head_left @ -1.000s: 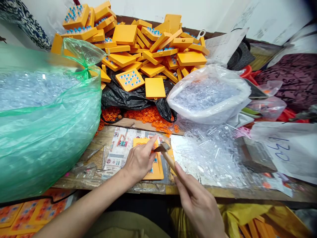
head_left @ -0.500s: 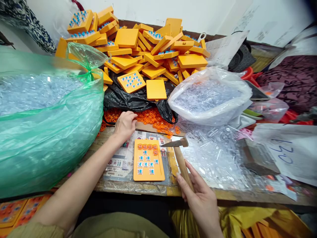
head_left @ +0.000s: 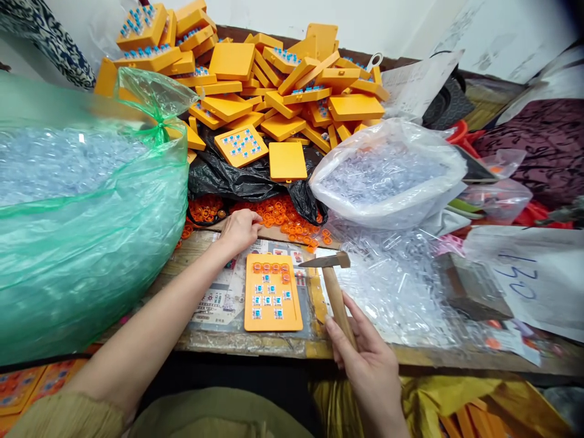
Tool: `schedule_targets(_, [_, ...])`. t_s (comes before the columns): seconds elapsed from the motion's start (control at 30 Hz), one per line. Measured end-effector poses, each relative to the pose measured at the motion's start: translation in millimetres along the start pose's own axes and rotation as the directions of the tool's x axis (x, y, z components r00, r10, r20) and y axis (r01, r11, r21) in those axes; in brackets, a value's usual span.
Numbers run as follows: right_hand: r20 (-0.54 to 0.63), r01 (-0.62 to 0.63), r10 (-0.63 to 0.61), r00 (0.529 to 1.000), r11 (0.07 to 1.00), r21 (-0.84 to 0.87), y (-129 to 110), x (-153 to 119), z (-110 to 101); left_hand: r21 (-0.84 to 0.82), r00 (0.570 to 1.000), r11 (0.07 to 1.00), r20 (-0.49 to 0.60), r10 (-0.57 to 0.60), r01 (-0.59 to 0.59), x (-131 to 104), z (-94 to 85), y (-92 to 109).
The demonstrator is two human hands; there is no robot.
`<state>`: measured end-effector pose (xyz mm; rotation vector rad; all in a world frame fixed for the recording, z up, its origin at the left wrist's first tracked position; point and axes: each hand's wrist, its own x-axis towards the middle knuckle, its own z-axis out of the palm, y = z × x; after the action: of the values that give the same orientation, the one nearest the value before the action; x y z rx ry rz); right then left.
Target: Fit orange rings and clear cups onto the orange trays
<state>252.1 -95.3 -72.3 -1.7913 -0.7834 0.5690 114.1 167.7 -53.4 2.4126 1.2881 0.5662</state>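
Note:
My right hand [head_left: 368, 359] is closed round the wooden handle of a hammer [head_left: 336, 298], its metal head hanging just right of a yellow-orange plastic panel [head_left: 272, 319]. The panel lies flat on the bench, with several blue-and-clear switch-like pieces set in it. Orange rings sit over the pieces in its top row and one below at the right. Beyond the panel, my left hand [head_left: 241, 231] has its fingers bent together at the near edge of a heap of small orange rings [head_left: 278, 216]. Whatever is between those fingertips is hidden.
A tall heap of yellow panels [head_left: 283, 128] rises at the back over a black plastic bag [head_left: 223, 176]. A green bag [head_left: 91, 261] of clear pieces bulges at left. At right stand a white bag [head_left: 387, 201], loose clear pieces [head_left: 387, 286] and a dark block [head_left: 474, 286].
My left hand has shifted slightly to the right along the ring heap. My right hand still grips the hammer in nearly the same place. The view has tilted a little.

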Motion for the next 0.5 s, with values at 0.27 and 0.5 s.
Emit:
schedule_targets(0.27, [-0.014, 0.053, -0.055, 0.998, 0.996, -0.071, -1.7, -6.7, -2.6, -0.1, 0.993, 0.992, -0.102, 0.06, -0.07, -35.0, -9.4, 11.4])
schedule_targets(0.5, [0.073, 0.417, -0.41, 0.909, 0.894, -0.166, -11.4, -15.7, -2.9, -0.378, 0.976, 0.9, -0.066, 0.208, -0.217, -118.3, -4.0, 41.8])
